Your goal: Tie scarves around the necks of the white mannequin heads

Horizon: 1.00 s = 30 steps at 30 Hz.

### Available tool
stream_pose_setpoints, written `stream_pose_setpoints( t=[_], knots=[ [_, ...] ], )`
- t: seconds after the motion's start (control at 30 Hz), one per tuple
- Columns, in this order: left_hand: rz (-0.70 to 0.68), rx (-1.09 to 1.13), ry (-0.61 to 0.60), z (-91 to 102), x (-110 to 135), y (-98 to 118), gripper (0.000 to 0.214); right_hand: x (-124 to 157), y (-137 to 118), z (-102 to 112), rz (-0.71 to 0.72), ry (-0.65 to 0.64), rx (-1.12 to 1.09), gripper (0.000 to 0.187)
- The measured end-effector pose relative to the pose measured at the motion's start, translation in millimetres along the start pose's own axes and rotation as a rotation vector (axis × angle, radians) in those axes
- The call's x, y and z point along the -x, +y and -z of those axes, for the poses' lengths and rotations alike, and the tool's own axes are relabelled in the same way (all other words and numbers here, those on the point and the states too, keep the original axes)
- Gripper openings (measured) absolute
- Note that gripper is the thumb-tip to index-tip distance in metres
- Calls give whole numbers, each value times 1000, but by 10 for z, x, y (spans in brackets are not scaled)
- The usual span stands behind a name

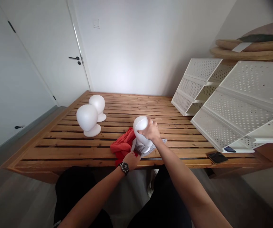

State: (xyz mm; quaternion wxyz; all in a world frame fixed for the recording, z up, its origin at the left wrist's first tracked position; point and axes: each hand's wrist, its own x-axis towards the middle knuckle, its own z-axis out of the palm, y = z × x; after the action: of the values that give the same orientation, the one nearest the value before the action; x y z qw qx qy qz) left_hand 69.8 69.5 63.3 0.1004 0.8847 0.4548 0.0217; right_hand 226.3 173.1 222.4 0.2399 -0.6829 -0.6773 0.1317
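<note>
A white foam mannequin head (140, 123) stands near the front edge of the slatted wooden surface. My right hand (152, 129) grips it from the right, thumb across the front and fingers over the far side. Around its base lies a thin grey cloth (148, 149), bunched up. A red cloth (124, 143) is heaped against the head's left side. My left hand (132, 160), with a watch on the wrist, is closed on the cloth edge at the head's base, where grey and red meet; its fingertips are partly hidden.
Two more white foam heads, a nearer one (87, 117) and a farther one (96, 103), stand to the left on the slatted bed base (62, 144). White perforated racks (231, 117) rise at the right, with a dark flat object (217, 157) beside them. Behind is a wall.
</note>
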Motion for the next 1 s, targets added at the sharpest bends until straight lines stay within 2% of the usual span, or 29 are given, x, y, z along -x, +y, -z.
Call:
stream_pose_setpoints(
  t=[0.13,0.23,0.3,0.37,0.5,0.6,0.7,0.87,0.93,1.0],
  knots=[
    [-52,4,-20,153,330,-151,30,-12,-18,29,10,-17,7,120],
    [-75,-10,1,273,434,-205,27,-30,-40,24,23,-40,-6,119],
    [-42,-14,55,321,373,-193,27,-41,-49,9,21,-44,-13,118],
    [16,-17,112,324,219,-147,38,-44,-48,-10,19,-32,-13,118],
    [129,-48,89,232,-155,-9,57,-37,-28,-12,14,-24,-17,121],
    [106,-53,79,159,-325,95,47,-41,-20,24,-18,-37,-22,119],
    [68,-52,74,116,-377,194,29,-52,-9,54,-27,-24,6,119],
    [-15,-10,66,18,-375,402,39,-49,47,43,-4,-4,16,120],
    [0,68,37,-38,-388,478,36,-44,66,33,5,6,15,120],
    [84,128,12,-80,-415,513,33,-38,76,23,0,6,15,119]
  ],
)
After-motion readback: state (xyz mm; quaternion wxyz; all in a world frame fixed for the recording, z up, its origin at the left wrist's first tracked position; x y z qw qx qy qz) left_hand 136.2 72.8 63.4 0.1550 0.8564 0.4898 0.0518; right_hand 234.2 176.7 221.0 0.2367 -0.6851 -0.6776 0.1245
